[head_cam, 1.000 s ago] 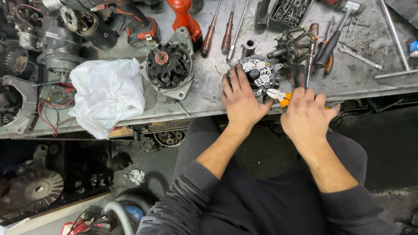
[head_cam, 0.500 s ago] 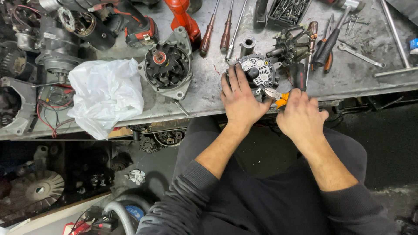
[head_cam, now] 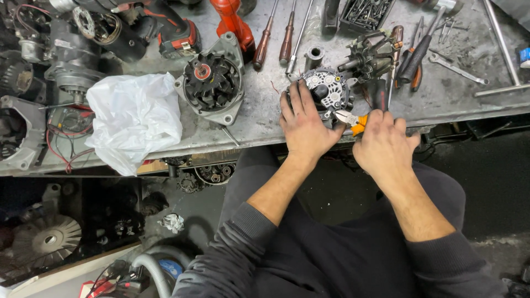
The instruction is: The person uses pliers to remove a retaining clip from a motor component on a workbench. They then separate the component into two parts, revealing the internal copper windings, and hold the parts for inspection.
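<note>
Our left hand [head_cam: 303, 124] lies spread over the near edge of the round alternator end piece [head_cam: 328, 91], fingers apart and pressing it to the table [head_cam: 259, 124]. Our right hand [head_cam: 383, 143] has its fingers closed round the orange-handled pliers [head_cam: 353, 121], whose tips reach into the piece's near side. The work looks midway: the piece is off its housing, while the finned housing [head_cam: 212, 83] and rotor [head_cam: 370, 52] sit apart, beyond and left.

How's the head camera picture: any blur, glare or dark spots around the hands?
Head view: sharp on left hand, right hand and the round alternator part; the white plastic bag is bright, nearly washed out; under the bench it is dim; straight edges bow near the frame's border.
</note>
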